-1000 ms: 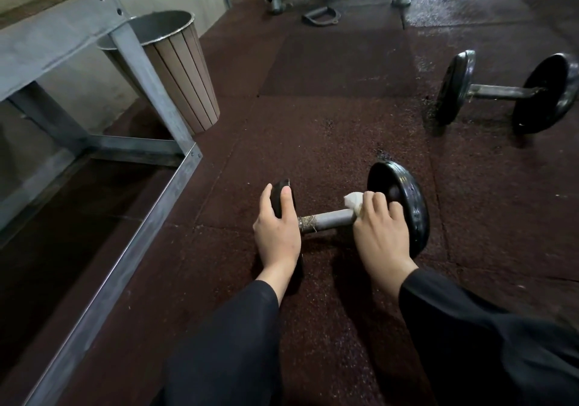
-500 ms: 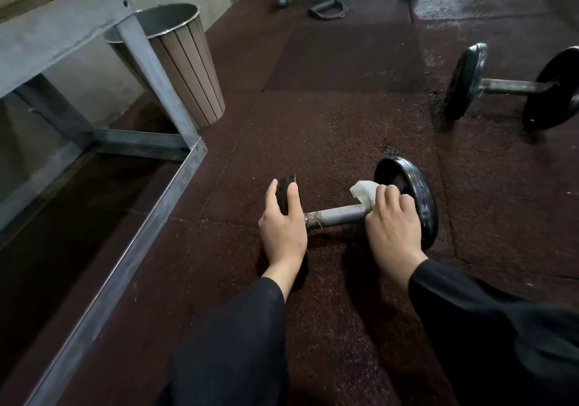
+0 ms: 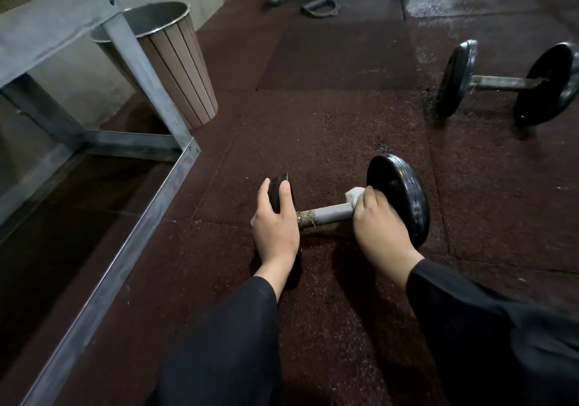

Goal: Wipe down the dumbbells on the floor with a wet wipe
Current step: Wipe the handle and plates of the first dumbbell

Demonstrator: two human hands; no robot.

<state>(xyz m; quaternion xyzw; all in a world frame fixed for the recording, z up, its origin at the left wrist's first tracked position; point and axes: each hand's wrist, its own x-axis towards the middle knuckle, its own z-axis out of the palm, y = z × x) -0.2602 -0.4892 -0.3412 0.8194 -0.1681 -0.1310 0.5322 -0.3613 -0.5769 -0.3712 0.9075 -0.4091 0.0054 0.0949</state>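
Near dumbbell lies on the rubber floor, bar crosswise. Left hand grips its left plate, thumb and fingers curled over the rim. Right hand clasps the bar's right end against the right plate, white wipe bunched beneath the fingers. Second dumbbell rests well apart, far right. Slatted bin stands behind a grey metal frame.

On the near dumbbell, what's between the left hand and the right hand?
In the head view, only a bare stretch of the dumbbell's handle, with a frayed, rusty-looking band by the left hand. The right hand holds the wet wipe at the other end.
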